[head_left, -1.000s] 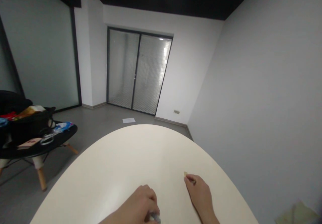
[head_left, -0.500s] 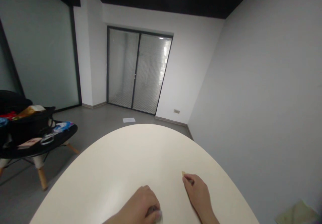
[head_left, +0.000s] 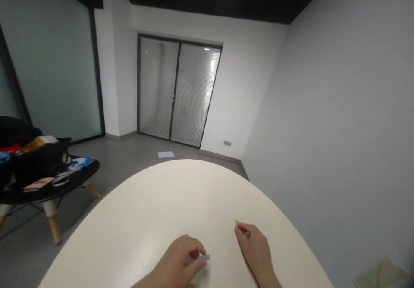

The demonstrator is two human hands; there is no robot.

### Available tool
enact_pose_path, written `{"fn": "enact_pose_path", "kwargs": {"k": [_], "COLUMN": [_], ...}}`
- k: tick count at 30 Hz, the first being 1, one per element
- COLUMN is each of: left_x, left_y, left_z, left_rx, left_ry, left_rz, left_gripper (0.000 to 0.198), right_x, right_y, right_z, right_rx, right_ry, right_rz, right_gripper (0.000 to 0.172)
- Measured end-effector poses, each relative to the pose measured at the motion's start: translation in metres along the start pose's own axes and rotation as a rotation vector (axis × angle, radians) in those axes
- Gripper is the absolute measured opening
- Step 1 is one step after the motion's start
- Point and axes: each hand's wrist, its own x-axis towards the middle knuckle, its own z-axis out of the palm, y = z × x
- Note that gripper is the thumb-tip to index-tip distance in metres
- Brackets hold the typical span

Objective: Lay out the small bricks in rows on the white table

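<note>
Low in the head view, my left hand (head_left: 183,258) is closed in a pinch, thumb and forefinger on a small light blue-grey piece (head_left: 207,257). Only the piece's end shows past the fingertips, so its kind is unclear. My right hand (head_left: 255,247) rests by the table surface to the right, with its fingers pressed together around a small pale-yellow piece (head_left: 236,222). Most of that piece is covered by the fingers. Both hands are over the round cream-white table (head_left: 181,193). Beneath my left palm, a bit of something tan (head_left: 194,285) shows at the frame's bottom edge.
A black chair (head_left: 77,178) with wooden legs stands left, carrying a black bag (head_left: 42,158) and several small items. A white sheet (head_left: 166,154) lies on the floor beyond the table. A white wall (head_left: 339,128) runs along the right. A greenish-beige item (head_left: 383,273) shows at bottom right.
My left hand has lifted and turned slightly, so the blue-grey piece now shows between thumb and forefinger. My right hand has stayed almost still with its yellow piece.
</note>
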Motion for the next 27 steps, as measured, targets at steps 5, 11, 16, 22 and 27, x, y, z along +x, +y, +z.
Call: {"fn": "enact_pose_path", "kwargs": {"k": [5,11,16,22,27], "left_x": [0.000,0.001,0.002,0.001,0.001], "left_y": [-0.001,-0.004,-0.003,-0.002,-0.006], "left_z": [0.000,0.005,0.006,0.006,0.007], "left_rx": [-0.100,-0.132,-0.279,-0.315,-0.341], "left_ry": [0.054,0.075,0.087,0.079,0.063], "left_rz": [-0.030,-0.037,-0.047,-0.055,-0.018], "left_gripper": [0.019,0.020,0.009,0.008,0.014], "right_x": [-0.004,-0.032,-0.045,-0.045,-0.048], "right_y": [-0.015,-0.053,-0.071,-0.071,-0.071], "right_z": [-0.005,-0.001,0.002,0.003,0.008], "right_rx": [0.022,0.193,0.253,0.237,0.230], "right_ry": [0.121,0.106,-0.081,-0.170,-0.237], "right_rz": [-0.098,-0.592,-0.786,-0.721,-0.662], "right_gripper": [0.033,0.016,0.012,0.009,0.011]}}
